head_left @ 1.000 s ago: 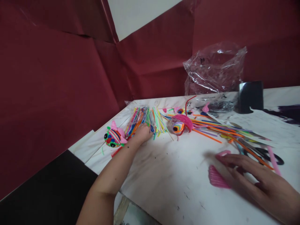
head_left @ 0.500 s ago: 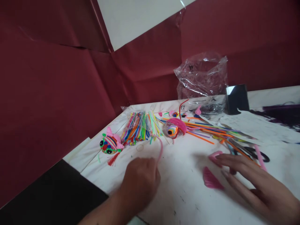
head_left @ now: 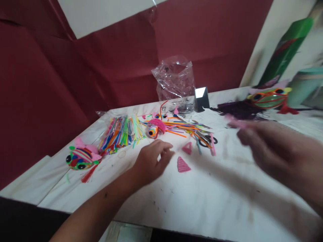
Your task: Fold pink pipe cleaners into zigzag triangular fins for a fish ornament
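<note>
My left hand (head_left: 151, 160) hovers low over the white table (head_left: 214, 198), fingers loosely bent and apart, with nothing seen in them. Just right of it lie a pink ribbed cone piece (head_left: 183, 165) and a small pink triangle (head_left: 187, 148). My right hand (head_left: 274, 151) is raised at the right and smeared by motion. A pink pipe cleaner (head_left: 234, 122) sticks out from its fingertips. A bagged bundle of coloured sticks (head_left: 120, 135) lies behind the left hand.
A striped fish toy (head_left: 82, 158) sits at the left edge. A pink ball with an eye (head_left: 155, 128), loose coloured strips (head_left: 188, 127) and scissors (head_left: 208, 139) lie mid-table. Farther back stand a clear plastic bag (head_left: 174, 79), a dark box (head_left: 201, 97) and a green fish craft (head_left: 270, 97).
My left hand pulled back from the stick bundle with a pink pipe cleaner, which is now at my right hand. The right hand rose off the pink pieces. The view swung right.
</note>
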